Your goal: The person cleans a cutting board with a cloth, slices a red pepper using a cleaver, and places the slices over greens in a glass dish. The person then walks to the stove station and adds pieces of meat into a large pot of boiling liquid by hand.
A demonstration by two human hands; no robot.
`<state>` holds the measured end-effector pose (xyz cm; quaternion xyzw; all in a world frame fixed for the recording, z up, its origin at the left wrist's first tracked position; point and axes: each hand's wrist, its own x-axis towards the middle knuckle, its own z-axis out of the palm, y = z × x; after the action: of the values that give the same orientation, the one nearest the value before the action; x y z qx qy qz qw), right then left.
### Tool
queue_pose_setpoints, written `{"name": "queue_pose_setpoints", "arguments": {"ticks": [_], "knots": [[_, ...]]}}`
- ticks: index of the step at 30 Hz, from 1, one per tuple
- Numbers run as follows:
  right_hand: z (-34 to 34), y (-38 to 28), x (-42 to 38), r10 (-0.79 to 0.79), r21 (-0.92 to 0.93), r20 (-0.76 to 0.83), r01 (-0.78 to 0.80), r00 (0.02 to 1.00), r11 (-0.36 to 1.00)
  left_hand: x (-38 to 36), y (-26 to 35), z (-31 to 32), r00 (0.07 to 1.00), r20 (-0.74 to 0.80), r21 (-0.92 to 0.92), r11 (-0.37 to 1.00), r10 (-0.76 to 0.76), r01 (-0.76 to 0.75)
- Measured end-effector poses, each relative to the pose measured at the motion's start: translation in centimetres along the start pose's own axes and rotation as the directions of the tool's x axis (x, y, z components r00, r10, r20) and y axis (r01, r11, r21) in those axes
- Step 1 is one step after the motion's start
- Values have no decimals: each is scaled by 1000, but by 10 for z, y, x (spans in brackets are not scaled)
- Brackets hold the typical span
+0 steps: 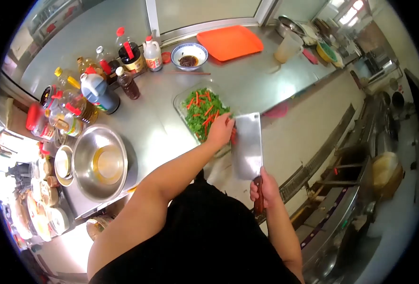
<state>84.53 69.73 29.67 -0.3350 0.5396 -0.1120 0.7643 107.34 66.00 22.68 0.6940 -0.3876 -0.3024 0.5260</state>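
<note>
My right hand [265,188] grips the wooden handle of a wide cleaver [247,144], whose flat blade is held level beside a glass dish. My left hand [220,131] rests at the cleaver's far edge, fingers against red pepper strips, right at the rim of the glass dish [178,105]. The dish holds chopped green herbs and red pepper strips [202,112]. It stands on a steel counter [247,80].
A large steel bowl [99,162] sits left of my arm. Several sauce and oil bottles [98,90] crowd the back left. A blue-rimmed bowl of dark sauce [189,55], an orange cutting board [229,42] and a plastic cup [288,47] stand farther back. Stove burners [356,165] lie to the right.
</note>
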Motion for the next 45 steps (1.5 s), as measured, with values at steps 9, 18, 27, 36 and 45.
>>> {"name": "queue_pose_setpoints", "arguments": {"ticks": [9,18,27,36,45], "knots": [[-12,-68,75,72,-162,75,-59,995,985,87,-42,-36,999,-36,19,999,-33,34],[-31,-141,150,179,-397,240,-71,954,915,84,-21,-56,925,-110,-172,924,-363,342],[-55,-194,191,238,-574,350,7,906,819,70,27,-26,854,-212,108,857,-475,503],[-54,-182,189,167,-554,410,100,897,826,14,5,32,949,-312,613,771,36,172],[19,-138,140,181,-709,699,637,691,303,-209,-86,18,543,-753,179,678,-372,713]]}}
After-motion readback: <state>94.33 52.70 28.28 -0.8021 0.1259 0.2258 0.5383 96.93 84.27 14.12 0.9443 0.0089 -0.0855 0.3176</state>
